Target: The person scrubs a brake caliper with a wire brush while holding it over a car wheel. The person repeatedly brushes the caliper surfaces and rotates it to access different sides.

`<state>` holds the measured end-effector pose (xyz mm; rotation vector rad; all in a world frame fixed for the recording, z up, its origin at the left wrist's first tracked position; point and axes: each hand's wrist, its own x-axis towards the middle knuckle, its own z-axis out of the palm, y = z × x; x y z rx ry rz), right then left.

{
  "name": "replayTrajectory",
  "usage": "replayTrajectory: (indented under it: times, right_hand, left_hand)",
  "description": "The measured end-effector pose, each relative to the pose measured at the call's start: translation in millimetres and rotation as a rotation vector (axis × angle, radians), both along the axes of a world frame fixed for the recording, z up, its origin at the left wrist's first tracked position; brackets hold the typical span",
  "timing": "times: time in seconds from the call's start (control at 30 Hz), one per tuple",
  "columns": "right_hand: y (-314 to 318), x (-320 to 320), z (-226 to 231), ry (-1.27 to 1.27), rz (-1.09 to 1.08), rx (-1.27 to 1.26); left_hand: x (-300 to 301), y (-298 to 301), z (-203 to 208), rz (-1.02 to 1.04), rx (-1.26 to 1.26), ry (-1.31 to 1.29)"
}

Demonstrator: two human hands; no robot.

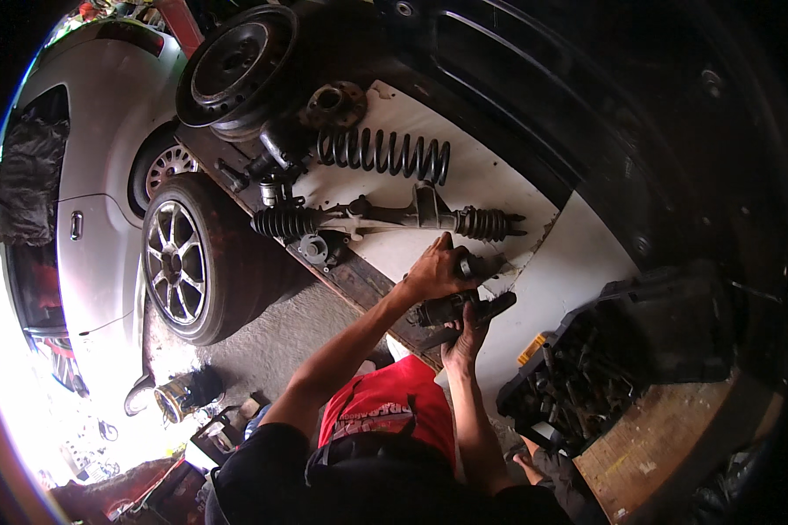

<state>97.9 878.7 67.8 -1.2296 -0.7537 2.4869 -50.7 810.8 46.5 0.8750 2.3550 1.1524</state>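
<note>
My left hand (436,269) is closed on a dark, rounded metal part (480,266) by the bench's near edge. Just below it, my right hand (466,339) grips a dark cylindrical car part (446,309) with a stubby arm out to the right; its exact kind is hard to make out in the shade. Beyond both hands lies a steering rack (381,219) with ribbed rubber boots at its ends. A black coil spring (383,153) rests behind the rack. Left of my left hand sits a small round metal part (313,249).
A flanged wheel hub (334,103) and a steel wheel rim (230,66) stand at the far left. Against the bench leans a tyre on a spoked wheel (177,261). An open black toolbox (578,394) full of tools is at right. A silver car (105,175) stands left.
</note>
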Motion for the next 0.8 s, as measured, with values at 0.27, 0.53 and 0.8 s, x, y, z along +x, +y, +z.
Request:
replayTrajectory:
  times: [0.27, 0.53, 0.8]
  right_hand:
    - [10.4, -33.8, 8.5, -0.170, 0.149, 0.299]
    - [26.1, -51.0, 7.4, -0.226, 0.365, 0.573]
    - [-17.8, -80.2, 57.9, -0.050, 0.421, 1.082]
  left_hand:
    - [-7.1, -28.4, 7.8, 0.005, 0.171, 0.237]
    - [21.7, -99.0, 53.8, 0.504, 0.224, -0.114]
    - [66.9, -209.0, 40.8, 0.940, 0.247, -0.265]
